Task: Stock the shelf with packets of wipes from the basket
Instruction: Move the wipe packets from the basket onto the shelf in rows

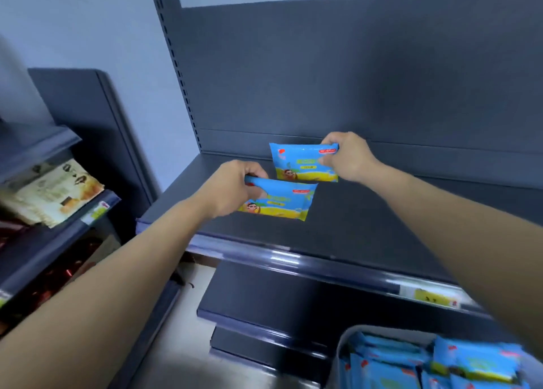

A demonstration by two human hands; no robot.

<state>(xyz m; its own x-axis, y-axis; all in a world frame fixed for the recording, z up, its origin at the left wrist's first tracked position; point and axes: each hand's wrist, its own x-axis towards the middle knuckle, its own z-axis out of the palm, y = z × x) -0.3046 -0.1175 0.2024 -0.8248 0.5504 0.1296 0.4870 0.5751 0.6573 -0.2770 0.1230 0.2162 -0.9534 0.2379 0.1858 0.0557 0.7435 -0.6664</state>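
- left hand is gripping the front pkt by its top left corner, fingers curled round the edge; pkt is standing upright on the shelf w/ printed face toward the camera
- right hand is pinching the back pkt at its top right corner; pkt is also standing upright, further in, near the back panel
- front pkt is sitting lower-left of the back pkt, overlapping it in view; can't tell if they're touching
- basket is sitting btm right, below the shelf, holding more blue pkts, blurry tho
- yellow price tag is showing on the shelf's front rail
- pale boxes are sitting on the rack to the left
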